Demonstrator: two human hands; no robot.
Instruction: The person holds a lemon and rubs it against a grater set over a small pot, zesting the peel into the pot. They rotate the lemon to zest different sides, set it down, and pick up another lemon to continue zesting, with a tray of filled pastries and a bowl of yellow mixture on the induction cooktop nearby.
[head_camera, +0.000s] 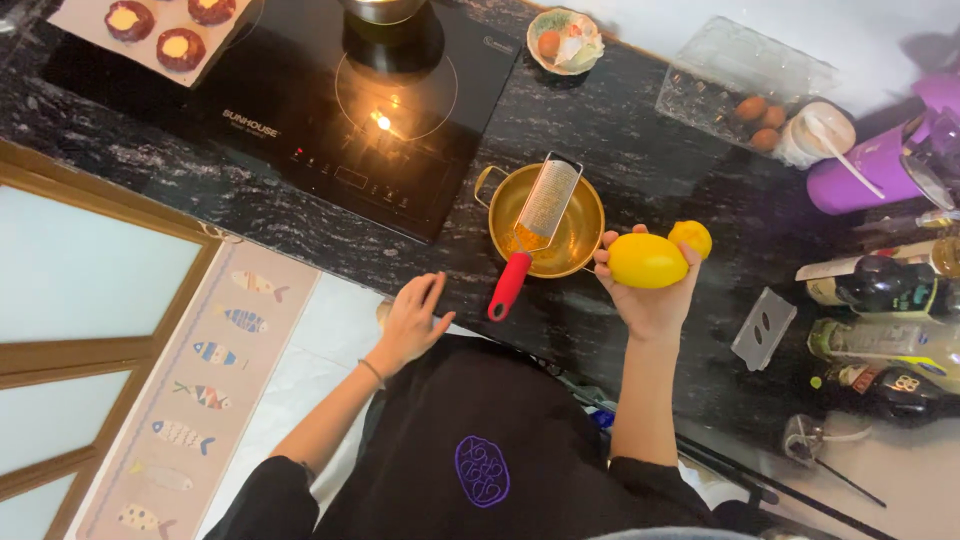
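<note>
Head view looks straight down on a black speckled counter (640, 150), and the biggest thing on it is the black induction cooktop (300, 100) at upper left, a steel pot (385, 10) at its top edge. Off to the upper right sits a clear plastic egg tray (735, 75) with a few brown eggs, a purple jug (870, 170) just beside it, dark bottles (880, 285) lined up below. Centre stage, a gold two-handled pan (575, 250) holds orange zest, and a red-handled grater (535, 230) lies tilted across its rim, handle pointing down toward the counter edge. Right hand (650, 295) is up and wrapped around a yellow lemon (645, 260), gripping it from below just right of the pan; a second lemon (692, 237) sits touching behind it. Left hand (412, 320) hangs open, fingers spread, holding nothing, near the grater's red handle but apart from it.
</note>
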